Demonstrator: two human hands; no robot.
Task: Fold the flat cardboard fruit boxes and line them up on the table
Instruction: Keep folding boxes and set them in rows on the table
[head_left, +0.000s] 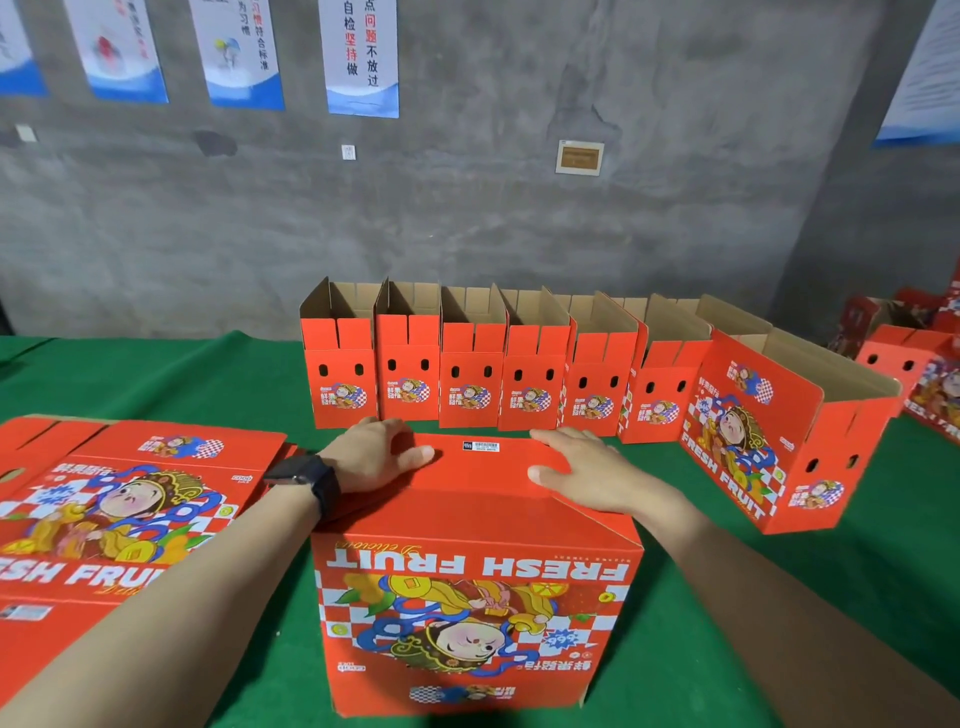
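Note:
A red fruit box (478, 597) stands upside down in front of me on the green table (675, 623), its printed side facing me. My left hand (376, 454) and my right hand (582, 470) lie flat on its upturned bottom flaps, fingers straight, pressing down. A stack of flat red boxes (119, 499) lies at the left. Several folded boxes (470, 358) stand open-topped in a row along the back. One more folded box (779, 431) stands angled at the row's right end.
More red boxes (914, 358) are piled at the far right edge. A grey concrete wall with posters (361, 57) rises behind the table. Green cloth shows between the near box and the row.

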